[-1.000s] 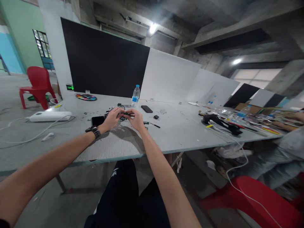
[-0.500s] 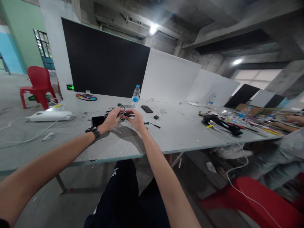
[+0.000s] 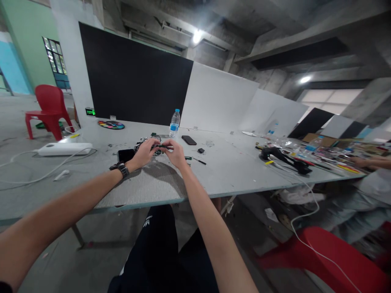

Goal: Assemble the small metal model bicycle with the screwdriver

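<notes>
My left hand [image 3: 145,153], with a dark watch on its wrist, and my right hand [image 3: 175,154] meet above the table. Their fingertips pinch a small green circuit board [image 3: 161,146] from both sides. Behind and beside my left hand lies a tangle of thin wires [image 3: 139,143], partly hidden by the fingers. A black flat device [image 3: 125,155] rests by my left wrist. To the right of my right hand are another small green board [image 3: 188,158], a thin dark screwdriver-like tool [image 3: 200,161] and a small black block [image 3: 200,150].
A water bottle [image 3: 174,124] and a phone [image 3: 189,140] stand and lie beyond my hands. A white power strip [image 3: 65,149] with cables is at left, near a colourful disc [image 3: 111,125]. At right lie a black strap-like object [image 3: 284,158] and clutter; a co-worker's arm [image 3: 371,162] reaches in.
The fingers of my right hand have shifted slightly, and the circuit board is turned a little between my hands. At the far right, the co-worker's hand has moved left.
</notes>
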Available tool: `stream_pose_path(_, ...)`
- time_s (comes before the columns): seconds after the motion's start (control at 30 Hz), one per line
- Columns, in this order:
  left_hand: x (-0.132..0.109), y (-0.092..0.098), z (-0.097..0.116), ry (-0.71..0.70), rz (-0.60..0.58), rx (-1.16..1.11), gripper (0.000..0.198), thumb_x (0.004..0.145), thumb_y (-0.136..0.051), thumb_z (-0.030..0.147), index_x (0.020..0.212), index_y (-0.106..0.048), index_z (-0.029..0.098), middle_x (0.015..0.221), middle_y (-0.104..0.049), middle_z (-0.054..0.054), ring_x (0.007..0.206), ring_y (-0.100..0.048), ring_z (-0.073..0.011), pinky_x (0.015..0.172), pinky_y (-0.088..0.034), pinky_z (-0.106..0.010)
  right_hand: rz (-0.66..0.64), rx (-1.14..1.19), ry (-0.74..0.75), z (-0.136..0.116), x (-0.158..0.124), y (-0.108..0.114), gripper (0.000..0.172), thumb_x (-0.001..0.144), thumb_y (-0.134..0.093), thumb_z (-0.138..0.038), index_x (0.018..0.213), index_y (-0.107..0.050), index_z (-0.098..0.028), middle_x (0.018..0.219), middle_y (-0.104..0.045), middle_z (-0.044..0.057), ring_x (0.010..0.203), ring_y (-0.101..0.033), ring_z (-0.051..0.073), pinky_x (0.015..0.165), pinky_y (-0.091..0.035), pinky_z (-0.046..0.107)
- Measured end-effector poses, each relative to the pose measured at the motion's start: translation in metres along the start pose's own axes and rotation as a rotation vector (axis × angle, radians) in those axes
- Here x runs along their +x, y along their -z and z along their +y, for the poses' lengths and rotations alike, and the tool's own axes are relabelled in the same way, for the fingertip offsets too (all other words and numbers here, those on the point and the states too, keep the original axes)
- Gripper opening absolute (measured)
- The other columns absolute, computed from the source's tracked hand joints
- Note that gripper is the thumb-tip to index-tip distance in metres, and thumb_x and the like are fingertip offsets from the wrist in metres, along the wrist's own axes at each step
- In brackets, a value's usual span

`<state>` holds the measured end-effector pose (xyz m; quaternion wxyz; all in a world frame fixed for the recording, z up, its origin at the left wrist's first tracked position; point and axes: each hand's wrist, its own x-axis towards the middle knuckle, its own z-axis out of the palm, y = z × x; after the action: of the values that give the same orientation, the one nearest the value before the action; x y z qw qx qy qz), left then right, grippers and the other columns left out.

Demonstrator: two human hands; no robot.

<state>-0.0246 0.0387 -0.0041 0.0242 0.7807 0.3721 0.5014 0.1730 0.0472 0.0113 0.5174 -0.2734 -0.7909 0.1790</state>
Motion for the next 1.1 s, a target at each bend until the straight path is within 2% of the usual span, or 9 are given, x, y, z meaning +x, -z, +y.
stream_pose_path(0.3, 0.0, 0.0, 0.002, 0.009, -0.002, 0.009, 0.013, 0.102, -0.056, 0.027, 0.112, -0.063, 0.022, 0.114, -0.073, -0.011, 0.109, -0.069, -0.0278, 0.1, -0.055, -0.045, 0.013, 0.006, -0.032, -0.002, 0.001, 0.001, 0.023, 0.093, -0.076, -0.046, 0.099, -0.073, -0.024, 0.101, -0.078, 0.007, 0.097, -0.074, 0.024, 0.094, -0.063, 0.042)
stream_pose_path(0.47, 0.0, 0.0, 0.004, 0.027, -0.009, 0.02, 0.014, 0.103, -0.056, 0.029, 0.113, -0.062, 0.021, 0.115, -0.073, -0.011, 0.11, -0.069, -0.0278, 0.101, -0.054, -0.044, 0.01, -0.022, -0.037, 0.001, 0.001, 0.001, 0.018, 0.096, -0.069, -0.041, 0.099, -0.072, -0.023, 0.102, -0.078, 0.008, 0.097, -0.074, 0.024, 0.093, -0.061, 0.042)
stream_pose_path(0.6, -0.001, 0.002, 0.004, 0.012, 0.037, 0.085, 0.026, 0.105, -0.057, 0.037, 0.125, -0.062, 0.021, 0.128, -0.07, -0.014, 0.123, -0.065, -0.0316, 0.11, -0.05, -0.047, 0.137, -0.044, -0.047, 0.004, 0.002, 0.003, 0.022, 0.098, -0.066, -0.045, 0.099, -0.07, -0.023, 0.102, -0.078, 0.008, 0.097, -0.073, 0.024, 0.095, -0.06, 0.04)
stream_pose_path(0.73, -0.002, 0.002, -0.001, 0.082, 0.207, 0.161, 0.055, 0.102, -0.065, 0.051, 0.145, -0.053, 0.018, 0.147, -0.06, -0.021, 0.143, -0.052, -0.0383, 0.122, -0.04, -0.054, 0.274, -0.033, -0.088, 0.005, 0.004, 0.006, 0.031, 0.097, -0.066, -0.054, 0.1, -0.068, -0.023, 0.102, -0.077, 0.009, 0.095, -0.073, 0.024, 0.092, -0.061, 0.039)
stream_pose_path(0.9, -0.002, -0.004, -0.017, 0.214, 0.317, 0.099, 0.067, 0.101, -0.062, 0.058, 0.148, -0.05, 0.012, 0.146, -0.058, -0.026, 0.144, -0.052, -0.0395, 0.123, -0.04, -0.054, 0.47, 0.05, -0.164, 0.012, 0.007, 0.009, 0.047, 0.092, -0.066, -0.069, 0.101, -0.065, -0.022, 0.101, -0.075, 0.01, 0.093, -0.072, 0.024, 0.089, -0.063, 0.039)
stream_pose_path(0.97, -0.001, -0.007, -0.023, 0.281, 0.3, 0.044, 0.069, 0.099, -0.064, 0.06, 0.147, -0.051, 0.012, 0.144, -0.06, -0.027, 0.139, -0.058, -0.0389, 0.12, -0.043, -0.053, 0.526, 0.123, -0.223, 0.018, 0.008, 0.009, 0.055, 0.089, -0.065, -0.075, 0.103, -0.063, -0.022, 0.1, -0.074, 0.01, 0.09, -0.072, 0.023, 0.084, -0.064, 0.038)
stream_pose_path(1.1, 0.001, -0.011, -0.027, 0.396, 0.15, -0.137, 0.069, 0.098, -0.063, 0.063, 0.146, -0.055, 0.014, 0.127, -0.072, -0.021, 0.121, -0.07, -0.0353, 0.106, -0.053, -0.047, 0.521, 0.241, -0.323, 0.031, 0.01, 0.008, 0.063, 0.087, -0.058, -0.082, 0.108, -0.057, -0.023, 0.104, -0.073, 0.011, 0.095, -0.072, 0.023, 0.076, -0.066, 0.036)
